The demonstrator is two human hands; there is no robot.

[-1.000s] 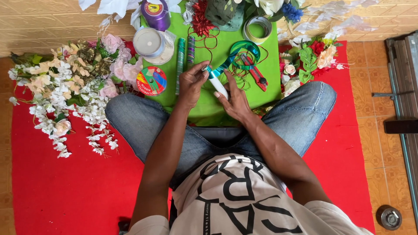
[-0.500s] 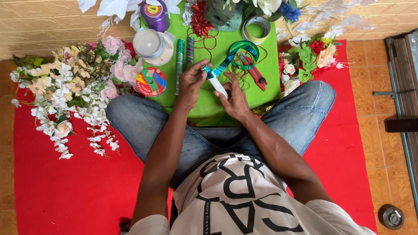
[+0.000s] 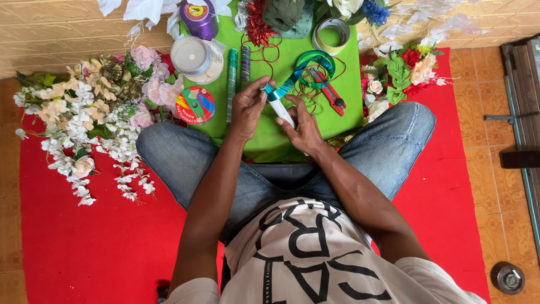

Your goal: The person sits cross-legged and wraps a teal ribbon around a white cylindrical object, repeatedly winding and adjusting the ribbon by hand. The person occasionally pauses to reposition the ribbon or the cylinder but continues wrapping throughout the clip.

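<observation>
**Meanwhile, both hands pinch a teal ribbon over the green board**

Leftmost, the red mat [image 3: 84, 253] runs out to the tiled floor [image 3: 11, 236] along the left edge of the frame, and its lower left part offers the widest open room. A spray of white and pink artificial flowers [image 3: 84, 124] fills the mat's upper left and reaches just beside the person's knee. Right of it, on the green board [image 3: 281, 62] at upper centre, stand a white spool [image 3: 194, 56], a purple spool [image 3: 198, 14] above it, and a flat multicoloured ribbon reel [image 3: 195, 104] near the board's left edge. Two slim foil-wrapped sticks [image 3: 238, 73] lie upright in the frame beside them.

At the centre, the left hand [image 3: 247, 107] pinches the upper end of a teal and white ribbon [image 3: 278, 100] between thumb and fingers, while the right hand [image 3: 304, 126] is closed round its lower white end. The ribbon is held just above the board, between the knees. Little free board is left around the hands.

Further right lie red-handled pliers [image 3: 332, 93] on a coil of green ribbon [image 3: 315, 59], with a tape roll [image 3: 332, 34] above. A red and cream flower bunch [image 3: 402, 76] crowds the board's right edge. At the lower right corner a small metal tin [image 3: 509, 277] sits on the tiles; I cannot tell what it holds.
</observation>
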